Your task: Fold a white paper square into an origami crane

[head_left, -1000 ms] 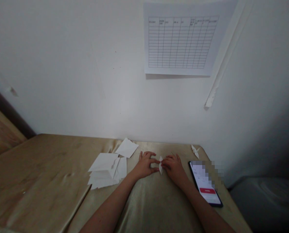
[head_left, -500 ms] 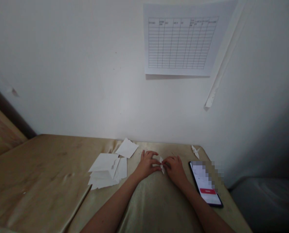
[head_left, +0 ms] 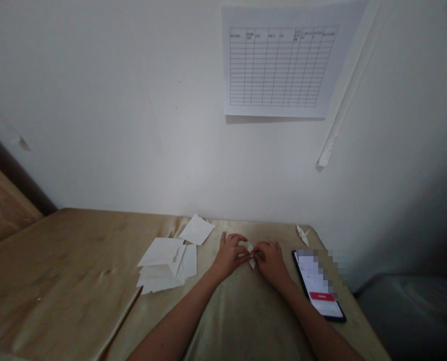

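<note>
A small folded piece of white paper [head_left: 251, 255] sits on the tan table cloth [head_left: 231, 316] between my two hands. My left hand [head_left: 231, 253] pinches its left side with thumb and fingers pressed together. My right hand [head_left: 270, 258] pinches the right side the same way. Most of the folded paper is hidden by my fingertips.
A loose stack of white paper sheets [head_left: 165, 263] lies left of my hands, one sheet [head_left: 196, 229] further back. A finished paper crane [head_left: 302, 233] rests near the wall. A lit phone [head_left: 318, 287] lies at the right. A printed grid sheet [head_left: 279, 62] hangs on the wall.
Both hands have closed in on the folded paper, which now looks narrower and more covered by my fingers. The view has barely shifted.
</note>
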`<state>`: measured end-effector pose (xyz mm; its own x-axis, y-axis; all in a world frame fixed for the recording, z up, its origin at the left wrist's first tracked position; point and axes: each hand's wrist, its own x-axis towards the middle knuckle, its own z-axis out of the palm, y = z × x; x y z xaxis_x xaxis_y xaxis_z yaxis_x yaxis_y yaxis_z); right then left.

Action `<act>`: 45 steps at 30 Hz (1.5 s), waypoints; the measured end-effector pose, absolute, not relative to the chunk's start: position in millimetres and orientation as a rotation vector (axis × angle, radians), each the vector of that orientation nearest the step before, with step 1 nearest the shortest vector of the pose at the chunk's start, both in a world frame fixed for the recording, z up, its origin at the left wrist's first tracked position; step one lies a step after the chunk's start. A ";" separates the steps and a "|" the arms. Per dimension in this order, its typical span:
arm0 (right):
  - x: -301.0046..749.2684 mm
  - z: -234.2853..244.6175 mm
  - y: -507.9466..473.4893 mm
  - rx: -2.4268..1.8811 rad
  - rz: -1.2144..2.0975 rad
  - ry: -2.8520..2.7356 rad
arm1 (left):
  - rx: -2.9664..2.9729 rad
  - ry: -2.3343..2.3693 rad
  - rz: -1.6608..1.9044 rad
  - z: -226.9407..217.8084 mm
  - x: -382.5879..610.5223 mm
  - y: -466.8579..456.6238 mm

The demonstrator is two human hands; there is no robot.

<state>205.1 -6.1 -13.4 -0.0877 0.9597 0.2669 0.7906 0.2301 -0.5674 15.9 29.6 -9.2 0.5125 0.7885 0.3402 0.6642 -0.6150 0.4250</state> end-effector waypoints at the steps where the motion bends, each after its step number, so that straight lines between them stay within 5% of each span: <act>1: 206.1 -12.5 -6.5 -1.594 0.370 -1.929 | 2.510 1.240 0.747 -9.0 16.2 29.4; 45: 204.6 -20.4 2.0 -1.608 0.382 -1.898 | 2.261 1.456 0.771 -14.7 27.2 29.7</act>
<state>204.6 2.0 -20.4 -0.0717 0.9614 0.2655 0.7836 0.2190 -0.5813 27.2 29.7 -14.7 0.3265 0.9097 0.2566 0.7239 -0.4152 0.5510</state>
